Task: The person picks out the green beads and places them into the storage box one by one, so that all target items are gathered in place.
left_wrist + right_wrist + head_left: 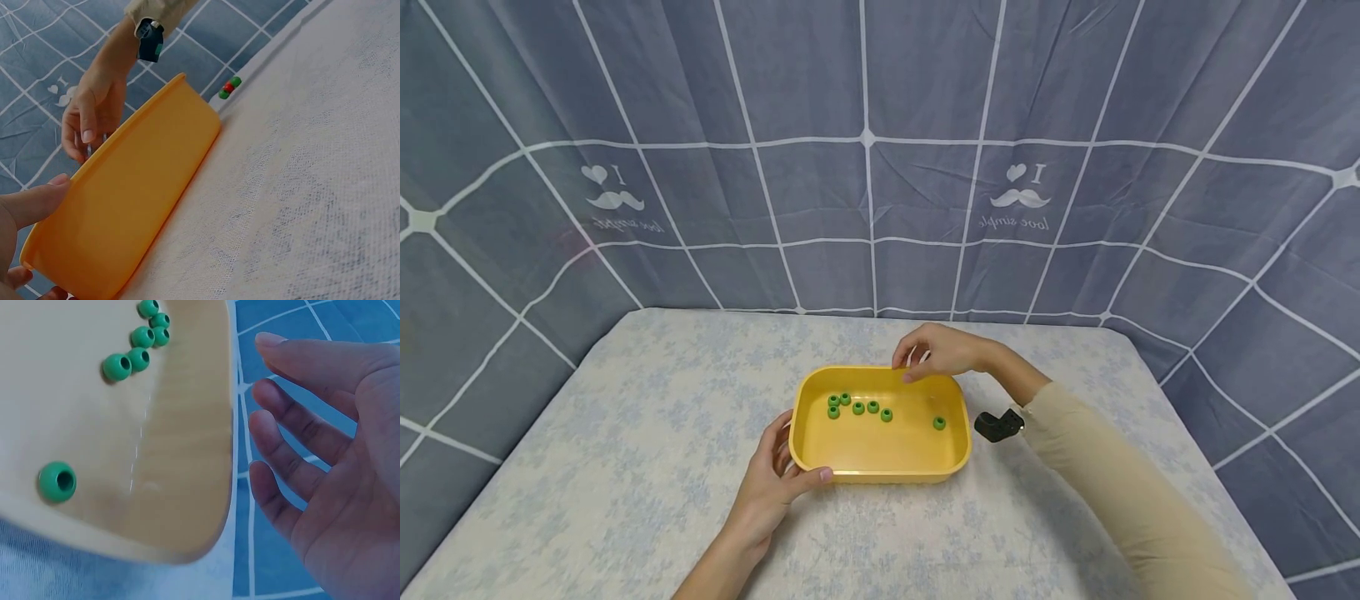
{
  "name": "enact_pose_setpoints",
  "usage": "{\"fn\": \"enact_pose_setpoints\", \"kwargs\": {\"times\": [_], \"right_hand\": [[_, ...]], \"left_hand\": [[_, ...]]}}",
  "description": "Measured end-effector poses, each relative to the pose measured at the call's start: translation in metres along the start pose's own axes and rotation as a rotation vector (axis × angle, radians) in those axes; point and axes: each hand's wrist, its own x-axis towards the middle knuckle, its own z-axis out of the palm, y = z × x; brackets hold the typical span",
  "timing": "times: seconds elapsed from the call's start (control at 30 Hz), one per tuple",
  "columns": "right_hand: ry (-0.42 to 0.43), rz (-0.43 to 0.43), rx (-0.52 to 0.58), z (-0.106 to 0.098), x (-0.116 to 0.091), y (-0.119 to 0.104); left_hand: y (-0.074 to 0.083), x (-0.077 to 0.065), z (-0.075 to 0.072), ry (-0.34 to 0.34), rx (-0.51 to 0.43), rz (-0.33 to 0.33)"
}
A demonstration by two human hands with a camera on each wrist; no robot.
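A yellow plastic tray (880, 454) with rounded corners sits on the cloth-covered table, several green beads (858, 408) scattered on its floor. Each bead has a round hole through it, and one bead (57, 482) lies apart from the others, towards the tray's right end. My left hand (767, 483) grips the tray's left front corner, thumb on the rim and fingers round the side. Over the back rim hovers my right hand (943, 348), its fingers loosely bent. In the right wrist view that hand holds nothing and stands apart from the tray wall.
Beyond the tray's far end, a little row of green and red beads (229, 87) lies on the table in the left wrist view. A black device (999, 425) is strapped at my right wrist. Blue-grey curtain (880, 192) with white lines borders the table (625, 467).
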Motion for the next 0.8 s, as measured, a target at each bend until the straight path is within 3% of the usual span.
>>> {"fn": "enact_pose_setpoints", "kwargs": {"times": [0.8], "right_hand": [[0.042,0.064,0.025,-0.011,-0.035,0.016]], "left_hand": [[0.001,-0.001,0.0,0.002,0.015,0.0]]}}
